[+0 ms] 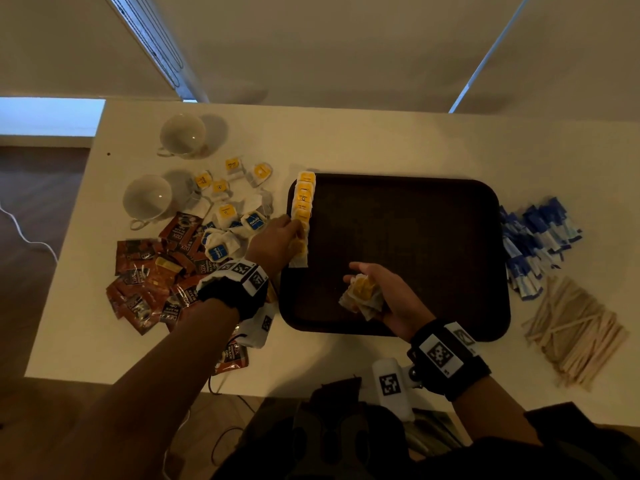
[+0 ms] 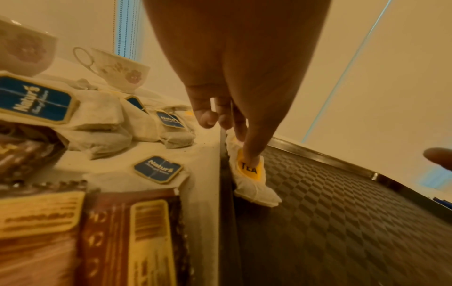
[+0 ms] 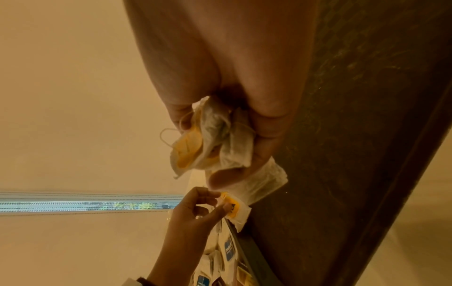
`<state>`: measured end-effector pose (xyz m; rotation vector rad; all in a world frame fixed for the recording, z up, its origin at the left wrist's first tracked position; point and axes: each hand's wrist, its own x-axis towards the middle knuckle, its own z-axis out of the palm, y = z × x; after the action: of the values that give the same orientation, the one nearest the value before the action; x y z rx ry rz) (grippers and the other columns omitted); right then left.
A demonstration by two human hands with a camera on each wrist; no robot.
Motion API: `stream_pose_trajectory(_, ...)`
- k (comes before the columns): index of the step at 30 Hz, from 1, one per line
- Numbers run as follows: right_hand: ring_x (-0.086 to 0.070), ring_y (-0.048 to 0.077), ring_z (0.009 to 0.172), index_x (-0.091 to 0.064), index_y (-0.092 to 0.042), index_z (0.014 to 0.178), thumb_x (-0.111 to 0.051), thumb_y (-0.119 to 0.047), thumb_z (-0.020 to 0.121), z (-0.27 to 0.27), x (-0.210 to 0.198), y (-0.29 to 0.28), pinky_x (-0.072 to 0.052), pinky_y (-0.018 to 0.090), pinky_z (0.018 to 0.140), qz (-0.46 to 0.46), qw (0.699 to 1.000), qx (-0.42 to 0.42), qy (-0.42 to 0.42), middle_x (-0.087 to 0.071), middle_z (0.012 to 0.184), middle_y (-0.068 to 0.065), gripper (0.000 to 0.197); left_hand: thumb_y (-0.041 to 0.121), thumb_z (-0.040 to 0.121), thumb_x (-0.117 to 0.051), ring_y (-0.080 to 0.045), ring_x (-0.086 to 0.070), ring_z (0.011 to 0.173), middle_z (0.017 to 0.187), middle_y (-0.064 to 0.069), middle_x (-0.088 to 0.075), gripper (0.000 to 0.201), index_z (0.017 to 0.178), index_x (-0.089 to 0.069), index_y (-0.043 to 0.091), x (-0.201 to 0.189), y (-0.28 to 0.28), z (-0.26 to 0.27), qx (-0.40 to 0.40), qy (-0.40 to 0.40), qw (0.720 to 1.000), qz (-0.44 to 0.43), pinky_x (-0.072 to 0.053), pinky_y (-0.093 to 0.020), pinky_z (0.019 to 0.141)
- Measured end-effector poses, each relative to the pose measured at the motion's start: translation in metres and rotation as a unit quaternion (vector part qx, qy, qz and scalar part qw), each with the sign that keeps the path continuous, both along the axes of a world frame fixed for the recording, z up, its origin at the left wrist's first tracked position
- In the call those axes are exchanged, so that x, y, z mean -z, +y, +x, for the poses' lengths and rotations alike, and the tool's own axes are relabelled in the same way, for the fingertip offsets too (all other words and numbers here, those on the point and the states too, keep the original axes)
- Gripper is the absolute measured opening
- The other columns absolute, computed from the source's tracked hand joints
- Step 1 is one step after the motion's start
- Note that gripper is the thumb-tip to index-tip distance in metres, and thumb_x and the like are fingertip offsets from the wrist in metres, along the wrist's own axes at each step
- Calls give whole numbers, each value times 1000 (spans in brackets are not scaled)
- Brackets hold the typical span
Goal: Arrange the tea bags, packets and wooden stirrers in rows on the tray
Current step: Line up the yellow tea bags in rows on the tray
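A dark brown tray (image 1: 415, 244) lies mid-table. Several yellow-tagged tea bags (image 1: 304, 195) form a row along its left edge. At the row's near end my left hand (image 1: 296, 233) pinches one more yellow tea bag (image 2: 252, 174) between thumb and fingers. That bag rests against the tray's left rim (image 2: 226, 193). Above the tray's near part, my right hand (image 1: 360, 282) grips a bunch of yellow tea bags (image 1: 362, 294), seen crumpled in the right wrist view (image 3: 215, 147). Wooden stirrers (image 1: 575, 330) and blue sachets (image 1: 536, 244) lie right of the tray.
Left of the tray lie loose yellow tea bags (image 1: 225, 185), blue-tagged tea bags (image 1: 218, 252) and a heap of brown packets (image 1: 149, 282). Two white cups (image 1: 181, 135) (image 1: 147, 197) stand at the back left. The table's near edge runs just below my wrists.
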<state>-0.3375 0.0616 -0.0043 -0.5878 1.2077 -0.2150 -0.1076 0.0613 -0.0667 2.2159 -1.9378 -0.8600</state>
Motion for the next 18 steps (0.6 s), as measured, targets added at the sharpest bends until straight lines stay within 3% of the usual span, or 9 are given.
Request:
stream_pose_trajectory(5,-61,18,94,-55,-19,121,-43,-31,97,3,0,-2,-52,30,74,10,1000,13,-10,-60,115,6,29,20,88,-58,-24,-48,102,113,-6,-49,24,109,-50,12,-4,11,-5,11,-5,1000,-22,-39,-29,71)
stream_pose_trajectory(10,-61,17,94,-56,-16,122,-44,-35,97,4,1,-2,-52,26,61,25,999,32,-15,-62,114,7,33,21,89,-57,-25,-45,113,123,-9,-47,30,116,-51,9,8,25,-13,54,-4,997,56,-40,-32,82)
stream_pose_trajectory(14,-61,18,96,-58,-18,118,-43,-38,97,3,3,-2,-50,28,68,23,999,31,-13,-62,115,7,33,18,90,-55,-25,-43,116,127,-9,-46,28,117,-53,10,8,23,-13,38,-9,997,61,-40,-33,86)
stream_pose_trajectory(16,-63,17,92,-58,-18,117,-43,-39,97,2,3,-3,-51,29,69,27,999,38,-18,-63,112,7,33,22,90,-57,-23,-44,113,123,-7,-48,26,114,-57,13,3,22,-14,29,2,998,53,-40,-33,84)
stream_pose_trajectory(18,-66,15,82,-57,-16,118,-42,-39,97,1,4,-4,-53,27,66,33,998,49,-26,-64,105,6,34,29,88,-60,-16,-49,103,112,-1,-52,22,106,-62,15,-9,21,-21,-12,61,998,5,-42,-27,79)
